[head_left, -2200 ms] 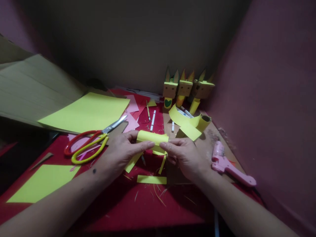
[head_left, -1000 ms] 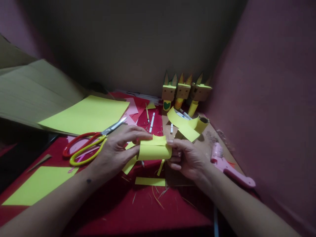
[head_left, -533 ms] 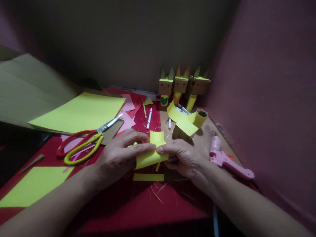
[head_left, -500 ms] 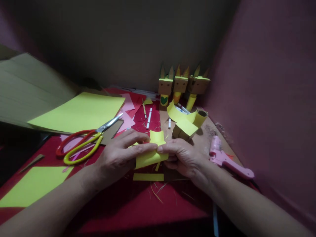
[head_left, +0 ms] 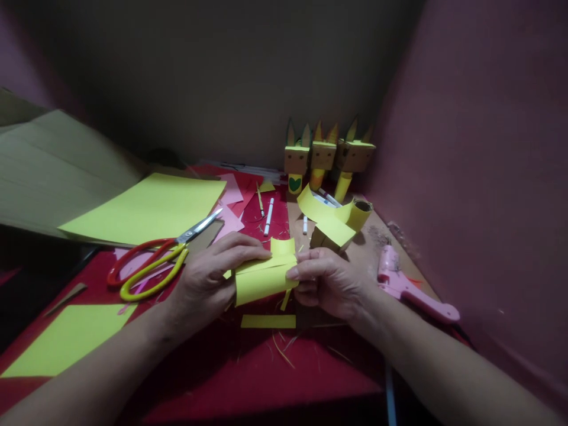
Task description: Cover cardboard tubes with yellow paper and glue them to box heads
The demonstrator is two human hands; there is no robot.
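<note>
A curved yellow paper piece (head_left: 264,285) is held between both hands above the red tabletop. My left hand (head_left: 215,269) grips its left end, fingers along the top edge. With thumb and fingertips, my right hand (head_left: 326,278) pinches the right end. Just behind rises a small curved yellow flap (head_left: 283,246); whether it is part of the same piece is unclear. A flat yellow strip (head_left: 268,321) lies below the hands. Past my right hand sits a cardboard block with a yellow top (head_left: 335,232), beside a yellow-wrapped tube (head_left: 359,214).
Scissors (head_left: 153,266) with red and yellow handles lie left, by a large yellow sheet (head_left: 151,207). A pink glue gun (head_left: 412,290) rests on the right. Three cardboard figures with pointed ears (head_left: 323,157) stand at the back. A white marker (head_left: 268,216) lies mid-table.
My left thumb has moved left off the middle of the paper, so more of its curved surface shows. The right fingers have shifted slightly on its right end.
</note>
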